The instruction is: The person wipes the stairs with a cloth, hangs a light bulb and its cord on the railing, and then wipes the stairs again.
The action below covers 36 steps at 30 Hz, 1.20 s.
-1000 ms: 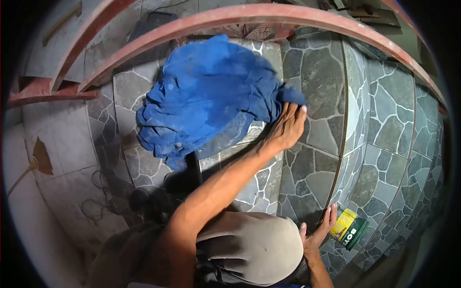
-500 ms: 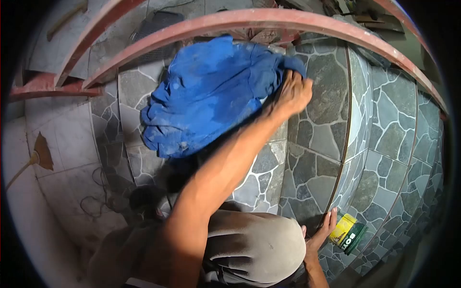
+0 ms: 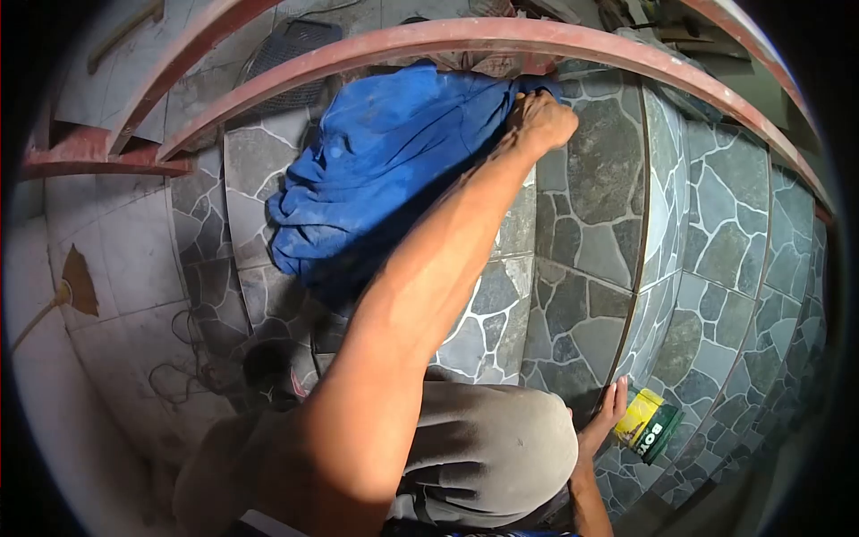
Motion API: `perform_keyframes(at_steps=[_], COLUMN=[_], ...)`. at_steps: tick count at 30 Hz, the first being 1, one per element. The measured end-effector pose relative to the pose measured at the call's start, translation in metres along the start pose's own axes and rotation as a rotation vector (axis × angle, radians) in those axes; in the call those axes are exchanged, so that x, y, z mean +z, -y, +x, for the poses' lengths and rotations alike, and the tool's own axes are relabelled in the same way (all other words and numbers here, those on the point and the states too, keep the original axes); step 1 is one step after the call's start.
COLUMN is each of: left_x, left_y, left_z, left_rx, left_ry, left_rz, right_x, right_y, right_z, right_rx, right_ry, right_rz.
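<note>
A large, crumpled blue cloth point(image 3: 385, 152), dusty in places, is spread over the stone-patterned tiled steps point(image 3: 599, 170). My left hand point(image 3: 543, 123) reaches far forward across it and is closed on its far right corner, fingers wrapped around a bunched fold. My right hand point(image 3: 608, 413) lies low on the right beyond my knee, its fingers stretched out along a step's edge. Right beside those fingertips stands a yellow and green can point(image 3: 646, 425) with white lettering.
Curved red metal bars point(image 3: 429, 40) arch across the far side. A broom point(image 3: 79, 285) leans at the left by a thin cable point(image 3: 183, 371) on pale floor tiles. A dark mesh piece point(image 3: 291, 63) lies behind the bars. My knee point(image 3: 510, 447) is in front.
My left hand has moved forward and slightly left, taking the cloth's corner along. The cloth's near edge has shifted away from me. My right hand stays by the can.
</note>
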State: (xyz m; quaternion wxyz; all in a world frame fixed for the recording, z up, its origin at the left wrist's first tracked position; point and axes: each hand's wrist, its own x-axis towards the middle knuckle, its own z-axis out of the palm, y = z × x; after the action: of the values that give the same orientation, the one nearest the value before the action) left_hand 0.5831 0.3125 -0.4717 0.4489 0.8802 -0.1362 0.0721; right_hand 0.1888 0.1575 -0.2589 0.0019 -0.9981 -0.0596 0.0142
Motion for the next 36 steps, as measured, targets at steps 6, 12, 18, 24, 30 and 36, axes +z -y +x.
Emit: perform_keyframes(at_steps=[6, 12, 18, 24, 30, 36], left_x=[0.000, 0.038, 0.002, 0.004, -0.019, 0.010], left_y=[-0.012, 0.013, -0.091, -0.084, -0.106, -0.097], left_z=[-0.049, 0.007, -0.156, -0.139, -0.144, -0.175], left_rx=[0.067, -0.070, -0.253, 0.117, -0.269, -0.101], left_ry=[0.035, -0.176, 0.013, 0.083, 0.085, -0.147], left_rz=[-0.057, -0.057, -0.248, -0.150, -0.274, -0.403], right_x=[0.001, -0.004, -0.002, -0.001, -0.002, 0.002], right_y=[0.003, 0.003, 0.006, 0.005, 0.006, 0.002], right_z=[0.004, 0.001, 0.006, -0.001, 0.004, 0.005], right_rx=[0.002, 0.011, -0.006, 0.009, 0.007, -0.003], right_ry=[-0.022, 0.013, -0.012, 0.007, -0.006, -0.022], right_rz=[-0.005, -0.020, -0.031, -0.023, -0.035, -0.027])
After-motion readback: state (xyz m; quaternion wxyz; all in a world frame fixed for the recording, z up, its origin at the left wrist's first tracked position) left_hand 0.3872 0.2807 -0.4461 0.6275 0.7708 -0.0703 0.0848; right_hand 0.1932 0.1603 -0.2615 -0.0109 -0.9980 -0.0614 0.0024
